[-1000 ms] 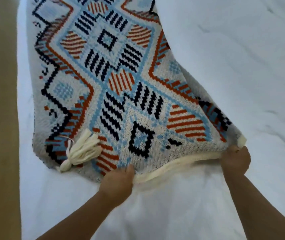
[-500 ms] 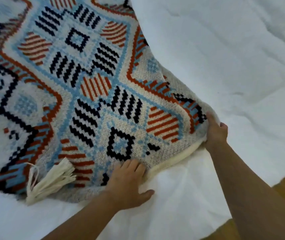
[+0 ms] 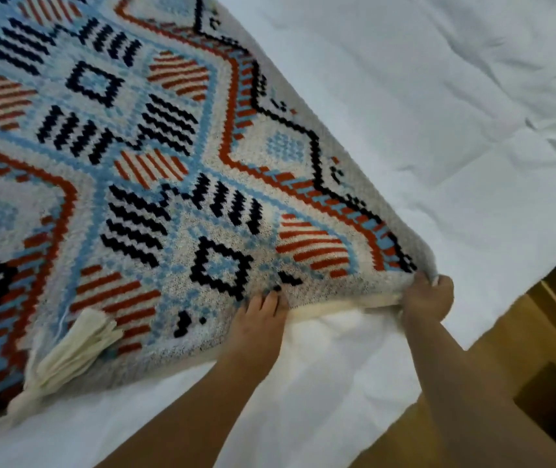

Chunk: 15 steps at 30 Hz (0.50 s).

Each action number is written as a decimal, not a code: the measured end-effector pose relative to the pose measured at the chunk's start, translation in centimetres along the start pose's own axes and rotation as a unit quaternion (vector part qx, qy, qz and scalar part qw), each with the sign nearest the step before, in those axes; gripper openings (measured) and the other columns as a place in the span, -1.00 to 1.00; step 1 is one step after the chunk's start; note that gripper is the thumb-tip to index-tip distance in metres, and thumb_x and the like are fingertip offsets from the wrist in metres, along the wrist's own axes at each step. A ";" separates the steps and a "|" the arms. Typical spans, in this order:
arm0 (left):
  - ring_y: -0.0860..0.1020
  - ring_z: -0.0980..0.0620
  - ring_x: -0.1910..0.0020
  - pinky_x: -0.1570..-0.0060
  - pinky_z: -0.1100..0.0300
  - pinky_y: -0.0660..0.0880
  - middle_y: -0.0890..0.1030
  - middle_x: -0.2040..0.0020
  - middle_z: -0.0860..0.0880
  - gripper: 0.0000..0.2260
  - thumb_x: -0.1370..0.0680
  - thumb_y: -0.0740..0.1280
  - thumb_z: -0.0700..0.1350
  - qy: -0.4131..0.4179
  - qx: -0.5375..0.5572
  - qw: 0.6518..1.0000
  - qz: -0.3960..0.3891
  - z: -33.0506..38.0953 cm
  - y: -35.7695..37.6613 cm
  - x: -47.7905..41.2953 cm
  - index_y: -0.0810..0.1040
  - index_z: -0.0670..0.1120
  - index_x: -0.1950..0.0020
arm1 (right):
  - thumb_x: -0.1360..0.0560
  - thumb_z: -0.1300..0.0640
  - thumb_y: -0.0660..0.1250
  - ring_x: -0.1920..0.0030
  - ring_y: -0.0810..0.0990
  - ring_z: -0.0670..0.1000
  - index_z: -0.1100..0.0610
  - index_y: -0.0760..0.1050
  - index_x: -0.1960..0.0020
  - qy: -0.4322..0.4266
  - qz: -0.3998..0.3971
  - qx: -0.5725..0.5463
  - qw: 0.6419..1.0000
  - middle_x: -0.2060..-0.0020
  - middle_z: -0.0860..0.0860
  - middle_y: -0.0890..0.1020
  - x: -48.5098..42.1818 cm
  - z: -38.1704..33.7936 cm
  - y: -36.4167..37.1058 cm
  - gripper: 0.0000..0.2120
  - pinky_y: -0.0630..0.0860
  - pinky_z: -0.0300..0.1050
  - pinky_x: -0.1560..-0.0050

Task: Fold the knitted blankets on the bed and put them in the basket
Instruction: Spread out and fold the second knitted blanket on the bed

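Observation:
A knitted blanket [image 3: 141, 184] with blue, orange and black diamond patterns lies spread over the white bed [image 3: 438, 136]. A cream tassel [image 3: 77, 346] lies on its near left part. My left hand [image 3: 259, 325] rests on the blanket's near edge with fingers laid on the knit. My right hand [image 3: 428, 297] grips the blanket's near right corner, fingers curled round the cloth. The basket is not in view.
White wrinkled bedding [image 3: 337, 383] covers the bed around the blanket. The bed's edge runs diagonally at lower right, with a wooden floor [image 3: 519, 349] and a dark wooden object [image 3: 553, 403] beyond it.
The view has swung left, so the blanket fills more of the frame. My right hand has closed round the near right corner. My left hand stays on the near edge.

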<state>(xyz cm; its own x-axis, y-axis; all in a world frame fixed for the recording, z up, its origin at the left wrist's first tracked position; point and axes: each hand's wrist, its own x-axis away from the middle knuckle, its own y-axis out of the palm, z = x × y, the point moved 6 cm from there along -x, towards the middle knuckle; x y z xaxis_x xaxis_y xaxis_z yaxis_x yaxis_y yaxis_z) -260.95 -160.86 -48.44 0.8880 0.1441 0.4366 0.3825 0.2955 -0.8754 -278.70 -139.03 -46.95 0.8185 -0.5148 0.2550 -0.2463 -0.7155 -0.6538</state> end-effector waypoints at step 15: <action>-0.06 -0.03 -0.52 -0.45 0.09 -0.16 -0.04 -0.55 -0.03 -0.45 -0.59 0.04 -0.26 0.019 0.049 0.998 0.028 -1.5 0.4 1.6 -0.11 -0.09 -0.53 | -0.52 0.11 0.24 -0.25 0.35 0.22 0.16 0.37 -0.29 -0.194 0.037 0.227 0.954 -0.25 0.20 0.40 3.2 -3.3 0.6 -0.64 0.28 0.16 -0.22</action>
<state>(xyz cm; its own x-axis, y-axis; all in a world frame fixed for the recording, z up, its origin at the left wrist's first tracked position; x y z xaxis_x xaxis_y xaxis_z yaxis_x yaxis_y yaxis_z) -258.94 -161.96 -48.42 0.9170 0.1285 0.3776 0.3065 0.3788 -0.8733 -277.90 -142.64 -44.17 0.9595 -0.2801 -0.0286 -0.1326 -0.3600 -0.9235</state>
